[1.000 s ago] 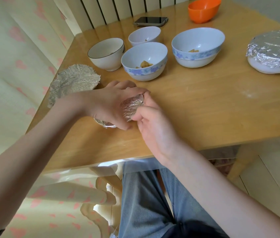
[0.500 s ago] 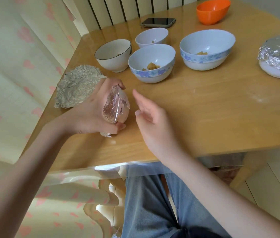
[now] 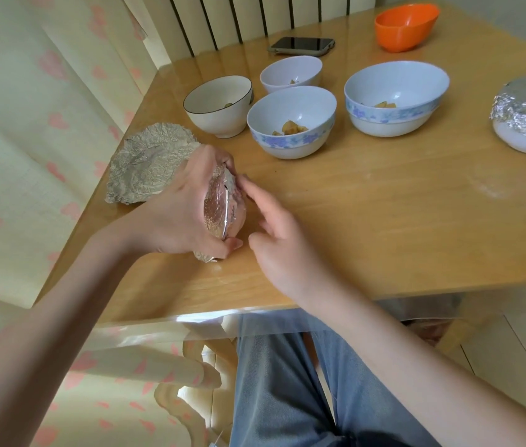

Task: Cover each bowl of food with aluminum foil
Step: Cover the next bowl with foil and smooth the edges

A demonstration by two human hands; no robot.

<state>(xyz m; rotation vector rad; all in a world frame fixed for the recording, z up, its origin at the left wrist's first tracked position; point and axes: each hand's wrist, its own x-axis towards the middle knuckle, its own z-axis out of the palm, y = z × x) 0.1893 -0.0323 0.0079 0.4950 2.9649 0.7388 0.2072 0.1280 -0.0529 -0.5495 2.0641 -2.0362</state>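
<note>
Head view, left hand [image 3: 171,208] hides foil-wrapped bowl [image 3: 224,204] (mostly)

The person is wearing faded light-blue denim jeans [image 3: 287,382], the cloth creasing in long folds down both thighs and darkening along the seam between the legs. Both forearms are showing bare from the frame's edge to the wrist, with no sleeve reaching into view. The left hand [image 3: 177,204] and the right hand [image 3: 282,243] are wearing nothing: fingers and wrists are bare.
</note>
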